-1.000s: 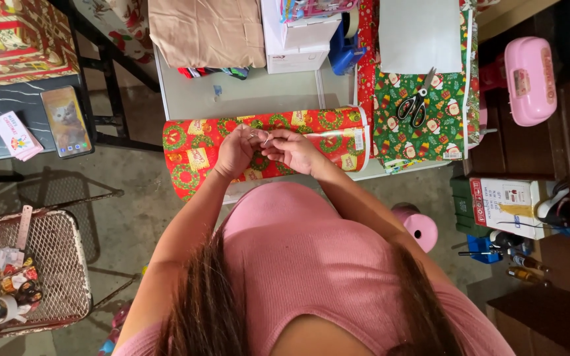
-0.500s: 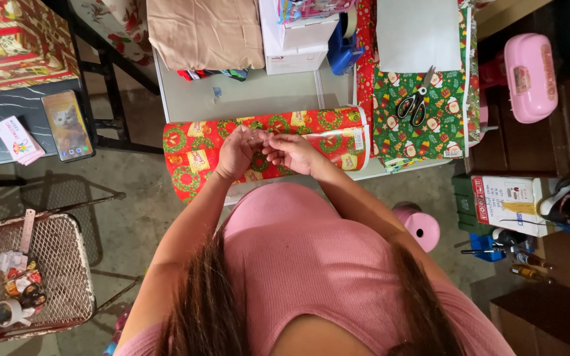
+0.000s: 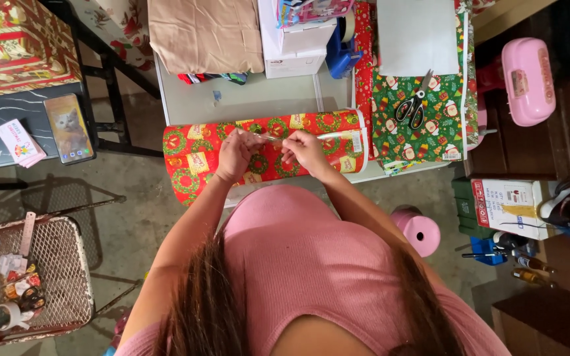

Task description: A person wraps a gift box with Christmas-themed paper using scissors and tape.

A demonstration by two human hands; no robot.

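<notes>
A long parcel wrapped in red paper with green wreaths (image 3: 196, 158) lies across the front edge of a white table (image 3: 245, 102). My left hand (image 3: 235, 157) rests over its middle with fingers curled. My right hand (image 3: 306, 151) is just to the right, fingers pinched. A thin strip of clear tape (image 3: 334, 135) stretches from my fingers toward the parcel's right end. Both hands seem to pinch the strip, and the fingertips hide where it starts.
Scissors (image 3: 411, 105) lie on a green patterned wrapping sheet (image 3: 443, 135) at the right. A blue tape dispenser (image 3: 341, 56), a white box (image 3: 295, 46) and brown paper (image 3: 206, 33) sit at the back. A phone (image 3: 68, 128) lies left; a pink spool (image 3: 420, 231) stands on the floor.
My hands have drawn slightly apart over the red parcel, the right one shifting right. The parcel has not moved.
</notes>
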